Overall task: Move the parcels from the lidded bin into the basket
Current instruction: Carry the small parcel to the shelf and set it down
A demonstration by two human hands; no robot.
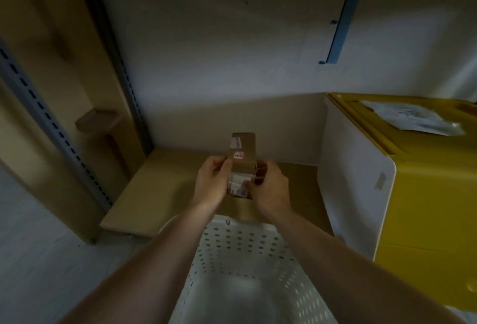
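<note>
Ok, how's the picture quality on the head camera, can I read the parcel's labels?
Head view: dim and soft; wide-angle bends the edges. The parcel, held in the left hand and right hand, shows pale labels, but their print is too blurred to read.

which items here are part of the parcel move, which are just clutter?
In the job:
- brown cardboard parcel with white labels, gripped by left hand and right hand
- white perforated plastic basket, below the hands
- yellow-lidded white bin, lid down

Lying about:
- grey plastic mailer bag on the bin's lid
- flat cardboard sheets
- slotted metal shelf upright
</note>
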